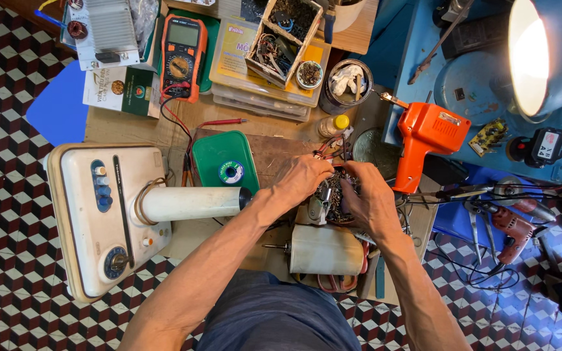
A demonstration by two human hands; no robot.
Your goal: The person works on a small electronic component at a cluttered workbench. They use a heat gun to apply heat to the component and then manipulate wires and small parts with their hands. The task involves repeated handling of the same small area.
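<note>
Both the left hand (302, 179) and the right hand (367, 198) pinch the exposed copper-wound motor core (333, 195), centre of the bench, fingers narrow; thin windings could probably snap if twisted, or snag the near cream motor housing (326, 250).

We are in a small repair workshop, a bench set over a checkered tile floor (8, 84). Evidence: an orange multimeter (182, 57) with red probe leads, an orange soldering gun (426, 136), a solder spool (231, 172) on a green lid, trays of loose parts (284, 36), a drill (515, 227), a lit work lamp (541, 55), and a fan base (102, 214) opened up on the cardboard.
</note>
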